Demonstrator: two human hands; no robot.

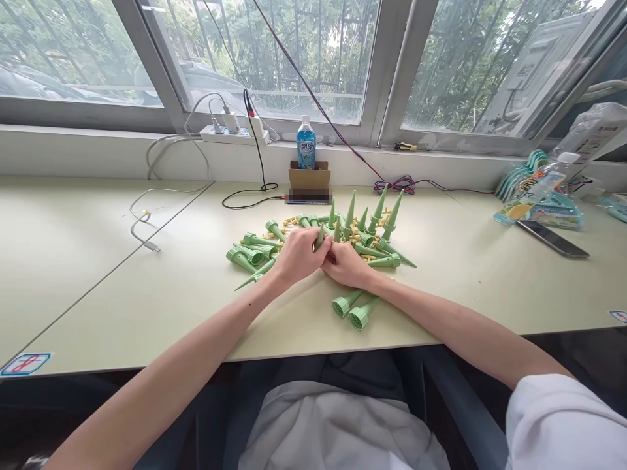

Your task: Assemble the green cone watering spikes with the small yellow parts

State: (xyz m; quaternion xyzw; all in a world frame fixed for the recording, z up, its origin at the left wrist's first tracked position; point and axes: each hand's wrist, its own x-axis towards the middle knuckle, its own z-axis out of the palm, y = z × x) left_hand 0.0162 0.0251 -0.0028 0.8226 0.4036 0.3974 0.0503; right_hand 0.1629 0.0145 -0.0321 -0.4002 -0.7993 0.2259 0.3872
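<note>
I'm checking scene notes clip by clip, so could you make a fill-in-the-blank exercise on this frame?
1. The plastic spikes around the left hand and right hand are coloured ____.
2. Nearest the table's front edge lie ____ spikes, threaded mouths toward the camera.
3. The smartphone lies toward the picture's ____ edge.

Missing words: green; two; right.

green spike [319,239] part-hidden by left hand [300,253], white sleeve [563,421] cropped

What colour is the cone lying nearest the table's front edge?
That cone is light green; it shows best in the head view.
</note>
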